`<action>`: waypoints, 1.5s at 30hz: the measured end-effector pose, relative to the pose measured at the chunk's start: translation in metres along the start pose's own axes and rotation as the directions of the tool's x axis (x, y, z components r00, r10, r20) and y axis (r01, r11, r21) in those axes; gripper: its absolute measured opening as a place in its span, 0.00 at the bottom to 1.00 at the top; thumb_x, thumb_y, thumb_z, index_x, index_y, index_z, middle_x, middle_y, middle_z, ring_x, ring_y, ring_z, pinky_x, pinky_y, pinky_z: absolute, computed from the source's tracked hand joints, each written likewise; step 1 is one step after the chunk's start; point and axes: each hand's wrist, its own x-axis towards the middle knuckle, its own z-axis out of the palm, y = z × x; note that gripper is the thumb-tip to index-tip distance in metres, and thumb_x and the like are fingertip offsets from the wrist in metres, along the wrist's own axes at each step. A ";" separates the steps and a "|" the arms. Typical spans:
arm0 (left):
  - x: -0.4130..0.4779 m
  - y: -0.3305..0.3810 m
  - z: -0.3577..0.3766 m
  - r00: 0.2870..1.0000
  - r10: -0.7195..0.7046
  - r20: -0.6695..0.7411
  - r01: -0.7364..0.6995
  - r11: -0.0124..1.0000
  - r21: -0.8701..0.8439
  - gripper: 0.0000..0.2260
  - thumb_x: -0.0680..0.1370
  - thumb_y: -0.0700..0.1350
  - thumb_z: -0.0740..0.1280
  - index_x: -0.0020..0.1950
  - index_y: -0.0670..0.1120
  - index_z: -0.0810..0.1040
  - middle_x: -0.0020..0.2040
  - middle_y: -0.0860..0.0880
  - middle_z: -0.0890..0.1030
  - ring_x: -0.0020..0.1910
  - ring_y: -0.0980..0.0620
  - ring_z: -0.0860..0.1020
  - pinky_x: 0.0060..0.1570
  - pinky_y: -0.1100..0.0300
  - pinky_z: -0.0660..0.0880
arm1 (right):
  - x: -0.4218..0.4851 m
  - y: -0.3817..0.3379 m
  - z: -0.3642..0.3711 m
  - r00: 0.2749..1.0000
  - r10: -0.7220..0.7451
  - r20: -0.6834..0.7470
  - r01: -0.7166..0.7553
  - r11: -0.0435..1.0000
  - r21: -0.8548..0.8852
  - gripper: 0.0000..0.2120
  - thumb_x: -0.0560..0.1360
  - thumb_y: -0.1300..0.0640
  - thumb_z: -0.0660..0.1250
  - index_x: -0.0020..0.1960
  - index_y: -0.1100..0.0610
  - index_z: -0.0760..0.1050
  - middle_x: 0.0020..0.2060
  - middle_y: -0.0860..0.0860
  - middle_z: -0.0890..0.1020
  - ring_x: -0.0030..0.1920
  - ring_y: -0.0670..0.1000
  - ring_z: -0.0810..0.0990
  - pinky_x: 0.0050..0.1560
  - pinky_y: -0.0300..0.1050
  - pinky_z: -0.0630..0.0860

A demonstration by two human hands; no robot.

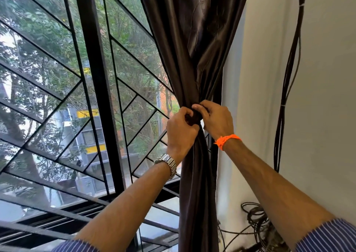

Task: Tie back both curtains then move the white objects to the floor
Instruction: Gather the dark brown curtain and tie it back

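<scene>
- The fingers of the left hand (pixel 181 131) are curled in and pinched on the narrowest part of the dark brown satin curtain (pixel 194 63), the thumb tucked over the knuckles. That looks like a grip meant to stop the gathered cloth from springing open.
- The fingers of the right hand (pixel 217 120) hook over the same waist from the other side, their tips bent down onto the dark band or knot between the two hands. Whether that band is a separate tie or a twist of the curtain's own cloth I cannot tell, since the hands cover most of it.
- Both hands meet at that point, touching or nearly so, because a knot needs one side held while the other is drawn tight. I judge the tying of this curtain to be under way, not finished.
- The curtain hangs just beside the cream wall (pixel 317 97), between it and the black diagonal window grille (pixel 96 74). Above the hands it fans wide in glossy folds; below them it falls as a slim, twisted column.
- Outward from the hands, a silver metal wristwatch (pixel 168 164) sits on the left wrist and an orange thread band (pixel 226 139) on the right, with blue striped cuffs at the frame's bottom edge.
- On the wall's far side from the curtain hang black cables (pixel 287 90), coiled low down.
- No white objects are visible here.
</scene>
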 end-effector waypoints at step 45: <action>0.057 -0.003 -0.015 0.833 0.015 0.554 -0.138 0.974 0.182 0.04 0.75 0.45 0.69 0.45 0.45 0.81 0.45 0.50 0.75 0.47 0.48 0.76 0.47 0.54 0.72 | 0.018 -0.002 -0.027 0.828 0.203 0.523 -0.227 0.974 -0.019 0.04 0.68 0.75 0.62 0.39 0.69 0.72 0.45 0.56 0.68 0.42 0.52 0.70 0.41 0.42 0.67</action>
